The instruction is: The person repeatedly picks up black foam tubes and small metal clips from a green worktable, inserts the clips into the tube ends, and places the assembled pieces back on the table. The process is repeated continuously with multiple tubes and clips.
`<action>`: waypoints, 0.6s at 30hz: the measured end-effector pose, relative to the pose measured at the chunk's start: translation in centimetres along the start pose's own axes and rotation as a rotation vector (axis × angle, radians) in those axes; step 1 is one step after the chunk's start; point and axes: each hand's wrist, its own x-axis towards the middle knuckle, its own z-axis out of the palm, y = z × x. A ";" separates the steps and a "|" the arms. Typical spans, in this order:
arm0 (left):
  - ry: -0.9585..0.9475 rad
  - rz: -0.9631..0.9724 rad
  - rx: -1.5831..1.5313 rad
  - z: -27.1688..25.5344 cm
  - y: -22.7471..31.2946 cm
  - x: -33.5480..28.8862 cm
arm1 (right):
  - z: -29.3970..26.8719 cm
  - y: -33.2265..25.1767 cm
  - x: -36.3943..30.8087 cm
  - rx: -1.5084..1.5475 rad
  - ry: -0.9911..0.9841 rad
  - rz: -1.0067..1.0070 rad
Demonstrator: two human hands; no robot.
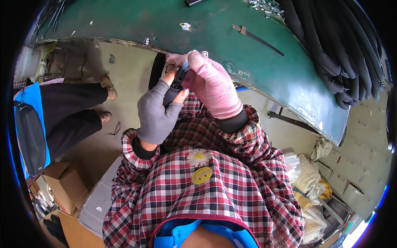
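My left hand (158, 110), in a grey fingerless glove, is closed round a dark tube-like piece (170, 96) with its thumb and fingers. At that piece's upper end is a glossy black part (180, 77) with a small pale-blue bit on top. My right hand (216, 87), in a pink glove, presses its fingers against the same black part from the right. Both hands are together in front of my chest, by the near edge of the green workbench (140, 20). The lower end of the dark piece is hidden behind my left hand.
A bundle of black foam-like tubes (331, 45) lies on the bench at right, beside small metal pieces (266, 8). A dark strip with a metal end (262, 41) lies nearer the middle. Another person's legs (74, 103) are at left, above a cardboard box (66, 182). Plastic bags (310, 190) sit lower right.
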 end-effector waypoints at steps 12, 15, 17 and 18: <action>0.018 0.120 0.249 1.0 0.1 0.6 | 0.1 1.3 0.1 0.296 -0.012 -0.079; -0.010 0.130 0.329 1.0 0.1 0.7 | -0.8 1.8 0.3 0.245 -0.010 -0.054; -0.015 0.122 0.315 1.1 0.1 0.9 | -0.9 1.7 0.4 0.265 -0.052 -0.045; -0.019 0.118 0.306 1.2 0.0 1.1 | -1.0 1.5 0.5 0.273 -0.070 -0.042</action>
